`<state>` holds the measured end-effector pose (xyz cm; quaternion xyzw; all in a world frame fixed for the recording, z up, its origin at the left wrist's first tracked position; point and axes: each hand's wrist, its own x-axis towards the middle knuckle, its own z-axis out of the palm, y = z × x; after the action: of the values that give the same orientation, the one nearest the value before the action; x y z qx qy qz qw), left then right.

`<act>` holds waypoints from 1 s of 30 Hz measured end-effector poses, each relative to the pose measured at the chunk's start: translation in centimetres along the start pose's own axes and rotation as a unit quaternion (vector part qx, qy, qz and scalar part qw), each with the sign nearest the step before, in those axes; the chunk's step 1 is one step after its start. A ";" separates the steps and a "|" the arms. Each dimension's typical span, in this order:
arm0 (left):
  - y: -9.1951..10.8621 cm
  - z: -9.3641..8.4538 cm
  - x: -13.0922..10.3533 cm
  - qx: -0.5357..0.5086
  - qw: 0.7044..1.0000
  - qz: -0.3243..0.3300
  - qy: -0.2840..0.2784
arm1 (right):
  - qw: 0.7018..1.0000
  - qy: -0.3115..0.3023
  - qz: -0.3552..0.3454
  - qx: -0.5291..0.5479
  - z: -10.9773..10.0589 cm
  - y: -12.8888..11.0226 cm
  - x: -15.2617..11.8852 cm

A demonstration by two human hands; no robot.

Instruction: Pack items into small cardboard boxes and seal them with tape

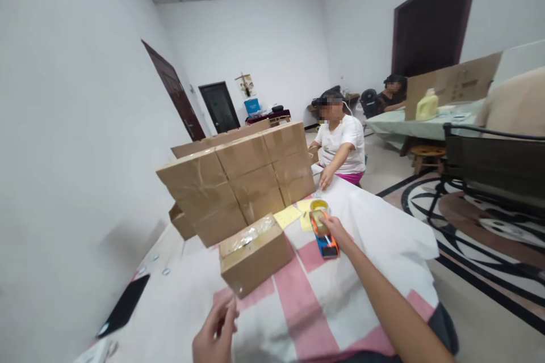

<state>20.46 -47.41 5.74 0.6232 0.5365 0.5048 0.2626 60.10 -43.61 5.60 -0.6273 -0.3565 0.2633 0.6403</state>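
My right hand [335, 228] is closed on the orange and blue tape dispenser [327, 247], which rests on the cloth. Just beyond it lies a roll of yellowish tape [319, 205]. In front of me stands a closed cardboard box [259, 258], with clear shiny tape along its top. My left hand [216, 329] hovers near the box's front corner, fingers curled in a pinch. Whatever those fingertips hold, if anything, is too small to make out. Yellow paper sheets [288, 216] lie between the box and the tape roll.
A wall of stacked cardboard boxes [242, 178] rises behind the single box. Across the table sits a person [340, 144], one hand reaching onto the white cloth [374, 221]. A black flat object [125, 303] lies at the left edge. Another person [389, 96] sits farther back.
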 end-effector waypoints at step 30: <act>5.7 0.2 -0.2 -0.244 0.961 -0.043 -0.124 | 0.886 -0.336 -0.302 -0.105 11.1 -13.0 -15.2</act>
<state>22.98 -49.17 10.53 0.5741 0.3866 0.5274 0.4928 40.71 -49.69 16.07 -0.4271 -0.7481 0.2136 0.4608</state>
